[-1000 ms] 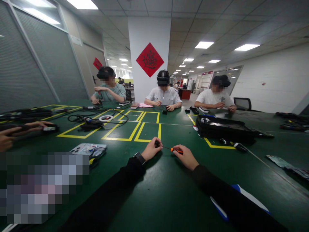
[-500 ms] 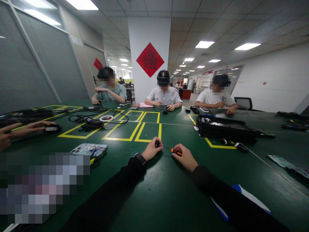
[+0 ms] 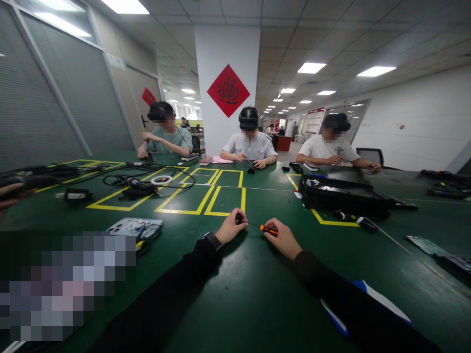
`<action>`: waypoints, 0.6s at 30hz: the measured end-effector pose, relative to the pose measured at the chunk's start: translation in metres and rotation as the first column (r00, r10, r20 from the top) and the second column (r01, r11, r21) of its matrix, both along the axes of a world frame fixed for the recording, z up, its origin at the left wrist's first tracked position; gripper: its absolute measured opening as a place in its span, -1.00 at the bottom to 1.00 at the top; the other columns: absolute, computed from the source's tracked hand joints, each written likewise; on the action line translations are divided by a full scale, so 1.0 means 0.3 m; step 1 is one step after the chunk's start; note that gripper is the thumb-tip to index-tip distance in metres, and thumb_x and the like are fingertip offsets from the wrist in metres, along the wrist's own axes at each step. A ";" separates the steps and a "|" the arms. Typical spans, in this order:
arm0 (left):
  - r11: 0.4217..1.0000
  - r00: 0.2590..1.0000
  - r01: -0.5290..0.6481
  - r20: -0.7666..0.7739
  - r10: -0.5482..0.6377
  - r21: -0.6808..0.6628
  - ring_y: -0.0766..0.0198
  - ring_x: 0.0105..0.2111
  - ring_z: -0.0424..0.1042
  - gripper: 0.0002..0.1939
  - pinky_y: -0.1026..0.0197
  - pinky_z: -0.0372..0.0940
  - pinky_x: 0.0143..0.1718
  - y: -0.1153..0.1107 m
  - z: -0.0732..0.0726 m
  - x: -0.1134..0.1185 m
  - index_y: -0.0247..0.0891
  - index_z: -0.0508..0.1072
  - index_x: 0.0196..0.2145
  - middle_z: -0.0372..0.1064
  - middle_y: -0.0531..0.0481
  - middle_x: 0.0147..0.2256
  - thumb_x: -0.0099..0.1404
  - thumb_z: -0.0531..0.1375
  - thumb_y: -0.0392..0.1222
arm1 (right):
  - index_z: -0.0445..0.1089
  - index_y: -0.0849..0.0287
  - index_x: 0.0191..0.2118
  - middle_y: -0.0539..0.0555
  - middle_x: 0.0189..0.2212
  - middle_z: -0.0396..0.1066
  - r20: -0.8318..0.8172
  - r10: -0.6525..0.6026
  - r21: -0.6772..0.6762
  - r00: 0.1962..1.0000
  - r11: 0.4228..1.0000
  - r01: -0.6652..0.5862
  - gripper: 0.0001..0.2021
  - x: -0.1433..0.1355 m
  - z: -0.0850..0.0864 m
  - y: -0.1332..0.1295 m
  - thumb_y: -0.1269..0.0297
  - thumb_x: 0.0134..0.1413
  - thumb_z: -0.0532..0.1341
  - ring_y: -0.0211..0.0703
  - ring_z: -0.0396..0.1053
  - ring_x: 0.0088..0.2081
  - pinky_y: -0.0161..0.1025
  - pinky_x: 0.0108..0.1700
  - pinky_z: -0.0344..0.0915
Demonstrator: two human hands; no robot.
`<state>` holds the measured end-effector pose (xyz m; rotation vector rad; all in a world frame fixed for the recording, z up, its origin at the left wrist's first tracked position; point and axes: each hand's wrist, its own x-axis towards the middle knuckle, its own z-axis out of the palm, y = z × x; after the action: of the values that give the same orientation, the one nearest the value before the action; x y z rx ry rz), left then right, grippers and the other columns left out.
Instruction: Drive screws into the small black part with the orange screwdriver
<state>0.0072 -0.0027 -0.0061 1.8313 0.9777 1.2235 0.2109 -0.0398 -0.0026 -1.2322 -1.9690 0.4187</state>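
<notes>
A long table (image 3: 235,304) with a smooth, dark green top, faintly glossy under the ceiling panels, fills the lower part of the view. On it, between the person's two hands, a screwdriver (image 3: 271,231) lies almost level. Its orange and black handle is clamped between the thumb and fingers of the right hand (image 3: 286,240), and the thin metal shaft runs out past the fingertips toward the left. There the left hand (image 3: 230,228) has its thumb and fingers closed on a small black part (image 3: 239,218), which the shaft's tip meets or nearly meets; it is too small to tell. A dark watch (image 3: 212,240) circles the left wrist.

Beyond the hands, yellow tape (image 3: 224,214) marks angular outlines. Left of these are a round white coil (image 3: 161,180), tangled black cables (image 3: 121,180) and a black device (image 3: 77,195) with a pale label, unreadable here. To the right sits a long, shallow black tray (image 3: 342,192) with raised walls. Three people in dark headgear sit across the table. Behind them, a white pillar (image 3: 228,44) bears a red diamond-shaped sheet (image 3: 228,90) with black brush-style Chinese writing.
</notes>
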 end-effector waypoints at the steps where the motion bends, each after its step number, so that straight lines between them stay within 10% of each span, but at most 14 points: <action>1: 1.000 1.000 -0.002 -0.005 0.002 -0.002 0.38 -0.38 0.30 -0.81 0.24 0.22 -0.25 -0.001 0.001 0.000 -0.27 0.20 -0.35 0.28 0.07 -0.41 0.03 0.13 -0.32 | 0.31 0.20 -0.29 0.04 -0.35 0.33 -0.001 0.002 -0.010 1.000 1.000 -0.002 -0.82 0.000 0.001 0.001 0.32 -0.09 0.14 -0.23 0.27 -0.29 -0.25 -0.20 0.20; 18: 1.000 1.000 0.004 -0.002 -0.004 0.007 0.38 -0.38 0.30 -0.81 0.24 0.21 -0.25 -0.003 0.002 -0.002 -0.26 0.21 -0.35 0.28 0.08 -0.41 0.03 0.13 -0.31 | 0.33 0.20 -0.27 0.07 -0.33 0.34 -0.001 -0.006 -0.027 1.000 1.000 0.006 -0.82 0.007 0.009 0.003 0.31 -0.05 0.10 -0.21 0.28 -0.27 -0.24 -0.17 0.19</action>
<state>0.0066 -0.0037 -0.0055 1.8395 0.9715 1.2244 0.2130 -0.0390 0.0002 -1.2542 -1.9645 0.4445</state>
